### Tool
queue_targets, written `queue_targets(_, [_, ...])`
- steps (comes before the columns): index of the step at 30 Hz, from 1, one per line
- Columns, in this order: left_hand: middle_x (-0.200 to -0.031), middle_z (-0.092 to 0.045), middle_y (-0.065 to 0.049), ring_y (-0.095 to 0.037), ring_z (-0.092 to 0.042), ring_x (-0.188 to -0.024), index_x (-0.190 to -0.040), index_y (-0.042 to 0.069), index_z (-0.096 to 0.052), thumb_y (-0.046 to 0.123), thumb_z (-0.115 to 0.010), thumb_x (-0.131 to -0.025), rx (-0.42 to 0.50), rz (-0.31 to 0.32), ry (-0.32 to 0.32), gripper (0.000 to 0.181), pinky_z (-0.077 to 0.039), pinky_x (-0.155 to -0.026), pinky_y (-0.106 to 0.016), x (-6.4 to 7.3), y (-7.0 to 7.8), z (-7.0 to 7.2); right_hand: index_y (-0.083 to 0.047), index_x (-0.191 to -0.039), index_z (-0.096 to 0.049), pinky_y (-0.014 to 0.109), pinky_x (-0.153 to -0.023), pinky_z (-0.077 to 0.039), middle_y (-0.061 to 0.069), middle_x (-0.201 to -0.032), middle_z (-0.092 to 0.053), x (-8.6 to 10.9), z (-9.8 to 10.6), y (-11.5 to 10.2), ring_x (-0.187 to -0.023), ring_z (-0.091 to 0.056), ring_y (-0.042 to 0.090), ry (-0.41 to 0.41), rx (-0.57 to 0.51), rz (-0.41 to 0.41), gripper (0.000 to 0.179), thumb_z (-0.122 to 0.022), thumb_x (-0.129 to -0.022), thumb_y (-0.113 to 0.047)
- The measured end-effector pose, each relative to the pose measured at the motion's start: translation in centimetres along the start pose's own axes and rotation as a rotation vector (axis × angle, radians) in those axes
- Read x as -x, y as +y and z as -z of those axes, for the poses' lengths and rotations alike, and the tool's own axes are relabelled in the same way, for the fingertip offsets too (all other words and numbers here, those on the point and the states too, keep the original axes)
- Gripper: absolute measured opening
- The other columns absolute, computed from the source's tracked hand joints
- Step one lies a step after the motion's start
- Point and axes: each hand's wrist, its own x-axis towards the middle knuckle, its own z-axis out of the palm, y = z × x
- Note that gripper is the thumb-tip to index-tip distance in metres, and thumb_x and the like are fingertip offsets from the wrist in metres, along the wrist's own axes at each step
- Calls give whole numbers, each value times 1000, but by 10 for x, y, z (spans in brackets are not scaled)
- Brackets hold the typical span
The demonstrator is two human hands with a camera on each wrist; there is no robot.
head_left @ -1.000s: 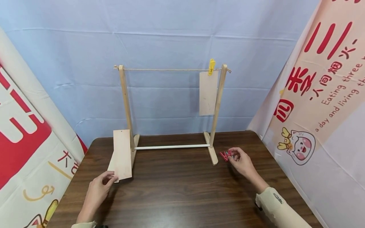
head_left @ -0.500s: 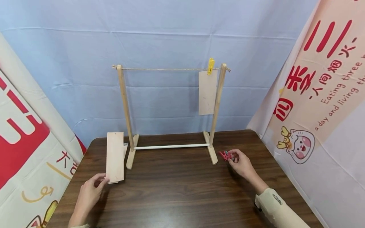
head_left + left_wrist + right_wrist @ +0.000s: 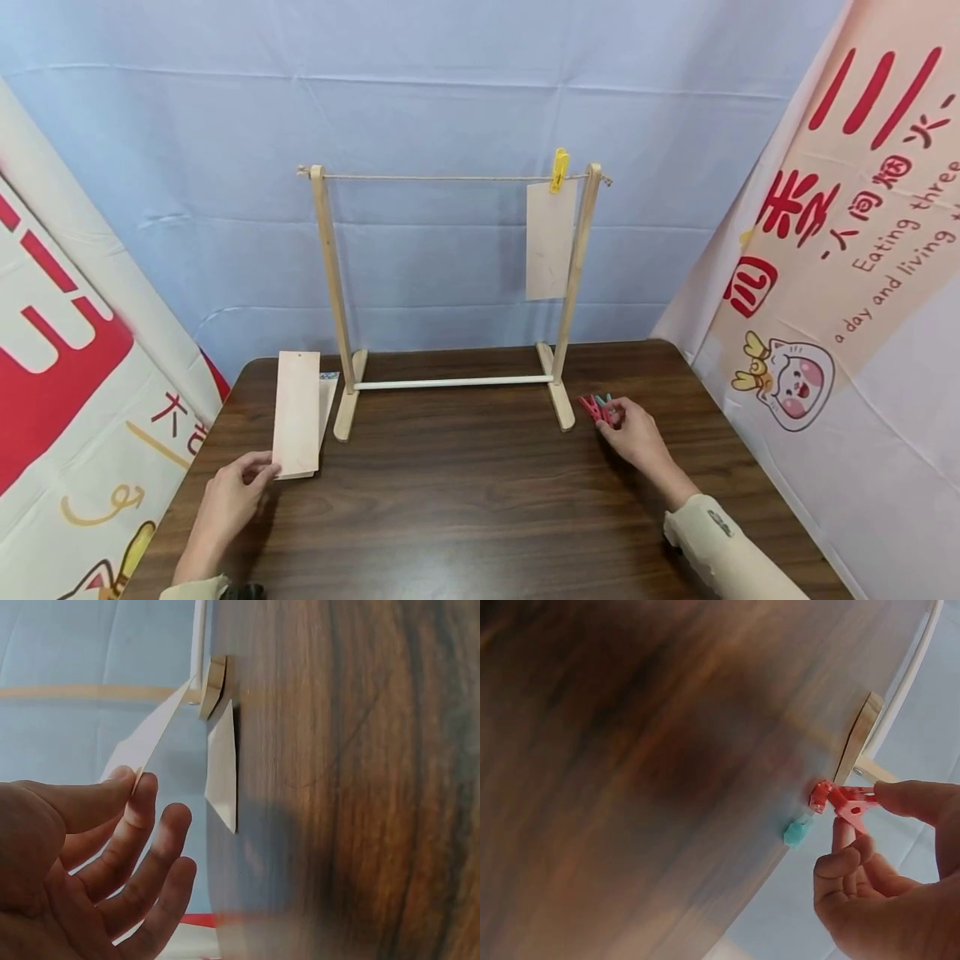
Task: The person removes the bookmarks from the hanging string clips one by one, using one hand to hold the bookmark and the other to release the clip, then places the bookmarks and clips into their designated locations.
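Note:
My left hand (image 3: 228, 500) pinches a thin pale wooden card (image 3: 297, 412) by its lower edge, between thumb and index finger. The card has a small hole near its top. Behind it, a second pale card (image 3: 223, 769) lies on the table, partly covered in the head view. On the right, my right hand (image 3: 636, 437) pinches a red clothespin (image 3: 851, 806) between thumb and fingers. Close beside that lie another red clothespin (image 3: 820, 796) and a teal clothespin (image 3: 796, 831). A yellow clothespin (image 3: 559, 171) holds a hanging card (image 3: 550, 242) on the string.
A wooden rack stands at the back, its string (image 3: 435, 177) tied between two posts (image 3: 330, 267). A white rod (image 3: 450, 383) joins the posts low down. The brown table (image 3: 465, 517) ends at a blue cloth backdrop (image 3: 435, 100), with printed cloths on both sides.
My left hand has moved left with the card, away from the rack's left foot, uncovering part of the card behind. The right hand stays almost in place at the clothespins.

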Motion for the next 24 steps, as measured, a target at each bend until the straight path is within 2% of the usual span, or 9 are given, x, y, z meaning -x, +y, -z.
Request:
queue_targets(4, [-97, -81, -8, -20, -69, -85, -124, 0, -75, 25, -74, -105, -9, 1, -8, 31, -54, -84, -53, -1, -1, 1, 8, -127, -65, 38, -69, -49, 13, -94, -68, -1, -3, 1, -76, -59, 22, -28, 16, -39, 37, -76, -98, -12])
queue_targets(8, [-98, -81, -8, -19, -69, -85, -123, 1, -76, 25, -74, -104, -11, -6, -9, 31, -54, -85, -53, -1, -2, 1, 9, -126, -64, 37, -67, -49, 12, -92, -67, -3, -5, 1, -75, -59, 21, -41, 28, -43, 37, -76, -98, -13])
queue_targets(14, [-97, -81, -7, -13, -63, -74, -122, 1, -76, 26, -75, -104, 4, -7, -14, 31, -51, -78, -43, -2, -2, 1, 10, -121, -65, 39, -67, -50, 11, -89, -65, -6, -6, 2, -74, -59, 22, -33, 62, -42, 35, -76, -97, -13])
queue_targets(21, [-100, -82, -8, -19, -70, -89, -124, 1, -76, 27, -75, -104, -2, 5, -28, 33, -53, -86, -51, -3, -5, 1, 10, -119, -66, 38, -67, -50, 10, -86, -64, -8, -7, 1, -74, -59, 23, -46, 93, -49, 34, -76, -97, -14])
queue_targets(24, [-101, -82, -8, -19, -69, -88, -124, 1, -75, 26, -75, -104, -3, 3, -39, 33, -53, -84, -49, -3, -6, 2, 10, -119, -66, 38, -67, -50, 10, -86, -64, -8, -8, 1, -74, -59, 22, -60, 101, -52, 34, -76, -97, -14])
